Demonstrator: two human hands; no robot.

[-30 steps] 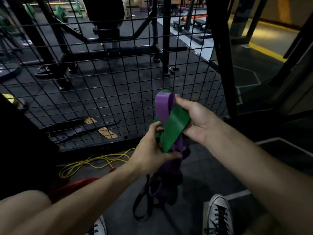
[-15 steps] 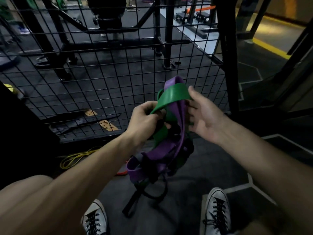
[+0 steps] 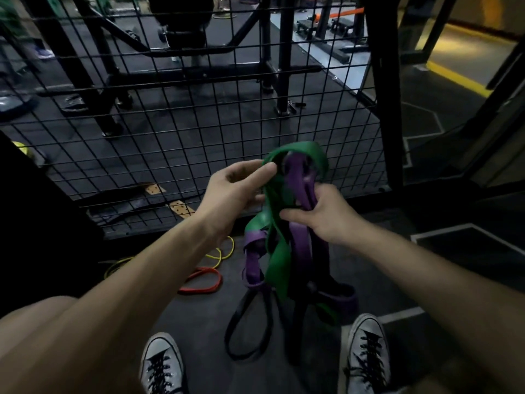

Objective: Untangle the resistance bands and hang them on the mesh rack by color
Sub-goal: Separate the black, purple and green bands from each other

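Head view: both hands hold one tangled bundle of resistance bands, raised in front of the mesh rack (image 3: pixel 176 132). Left hand (image 3: pixel 233 191) sits at the upper left of the bundle, fingers curled, fingertips on the green band (image 3: pixel 279 263) just below its top loop. Right hand (image 3: pixel 326 214) grips the bundle lower down from the right side, fingers wrapped round the purple band (image 3: pixel 301 177) and the green one together, thumb pointing left across them.

Green loop arches over the top of the purple band. Below the hands both bands hang twisted round each other. A black band (image 3: pixel 244 331) is caught in the same tangle; its loop trails down to the floor (image 3: pixel 199 322) between two grey sneakers, left sneaker (image 3: pixel 160 365) and right sneaker (image 3: pixel 368 354).

On the floor left of the bundle: red band (image 3: pixel 204 282), and behind it yellow band (image 3: pixel 218 251), near the foot of the rack. No band seen hanging on the mesh.
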